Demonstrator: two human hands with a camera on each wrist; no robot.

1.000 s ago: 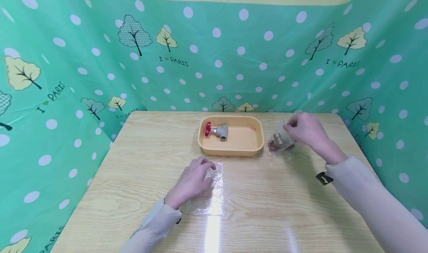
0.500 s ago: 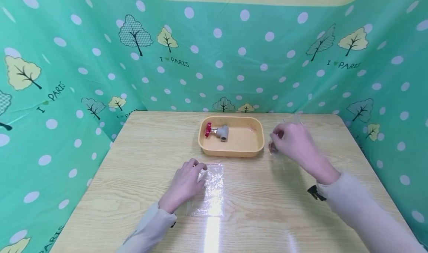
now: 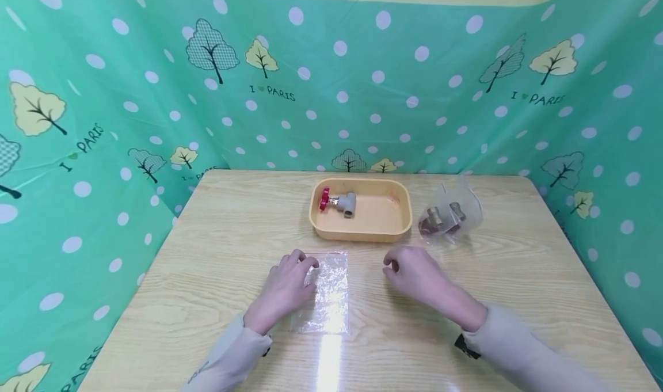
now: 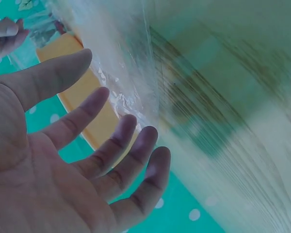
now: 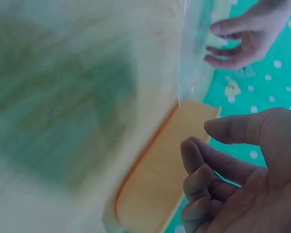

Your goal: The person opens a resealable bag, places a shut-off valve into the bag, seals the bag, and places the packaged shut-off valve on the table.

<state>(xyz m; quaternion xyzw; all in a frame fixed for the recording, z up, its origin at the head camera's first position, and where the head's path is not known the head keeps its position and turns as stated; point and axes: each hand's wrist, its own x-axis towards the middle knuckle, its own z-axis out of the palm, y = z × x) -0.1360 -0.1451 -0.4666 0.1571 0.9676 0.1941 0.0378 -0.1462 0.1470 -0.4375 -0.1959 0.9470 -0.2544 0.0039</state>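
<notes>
A flat clear plastic bag (image 3: pixel 331 291) lies on the table in the middle of the head view. My left hand (image 3: pixel 286 288) hovers at its left edge, fingers spread and loosely bent around nothing, as the left wrist view confirms. To the right of that bag, my right hand (image 3: pixel 416 274) is over the table with loosely curled fingers; in the right wrist view a gap shows between thumb and index finger. Behind it stands a second clear bag (image 3: pixel 468 210) containing metal pipe fittings (image 3: pixel 434 216) and something dark red.
A shallow yellow-orange tray (image 3: pixel 362 235) sits behind the flat bag. In its left half lies a grey valve (image 3: pixel 346 203) with a red handwheel (image 3: pixel 324 200). A green dotted curtain (image 3: pixel 378 110) borders the wooden table (image 3: pixel 207 254) at the back and sides.
My right hand has let go of the bag of fittings and moved left and nearer. That bag stays at the right. My left hand has shifted slightly left off the flat bag.
</notes>
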